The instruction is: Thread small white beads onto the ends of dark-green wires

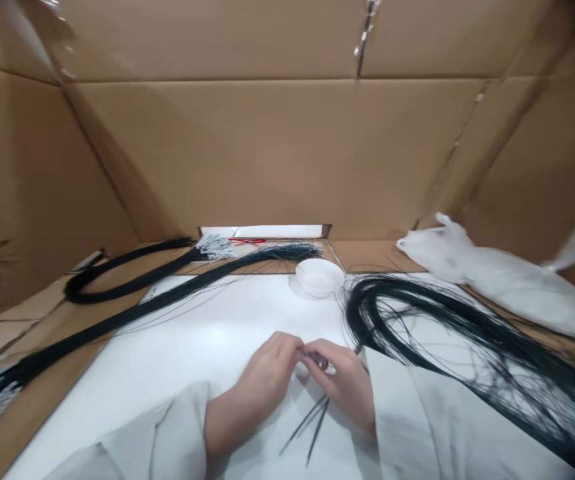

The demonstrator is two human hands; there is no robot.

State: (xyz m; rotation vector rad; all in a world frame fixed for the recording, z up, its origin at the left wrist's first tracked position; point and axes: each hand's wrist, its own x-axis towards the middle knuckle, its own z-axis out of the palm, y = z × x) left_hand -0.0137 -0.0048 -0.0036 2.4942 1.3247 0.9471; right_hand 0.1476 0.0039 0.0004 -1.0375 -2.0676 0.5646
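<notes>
My left hand [262,383] and my right hand [345,383] meet at the fingertips over the white table surface [192,347]. Together they pinch a small item [317,360] where a few thin black strands [312,420] come together; the strand ends trail down toward me between my wrists. Both arms wear pale sleeves. A loose heap of black strands [417,320] curls just right of my right hand and runs off to the lower right. A small white bowl [320,275] sits beyond my hands.
Long black strand bundles [132,313] with white-tipped ends lie at the left, one looped [117,280]. A white plastic bag [492,277] rests at the right. Brown cardboard walls [267,147] enclose the table at the back and both sides.
</notes>
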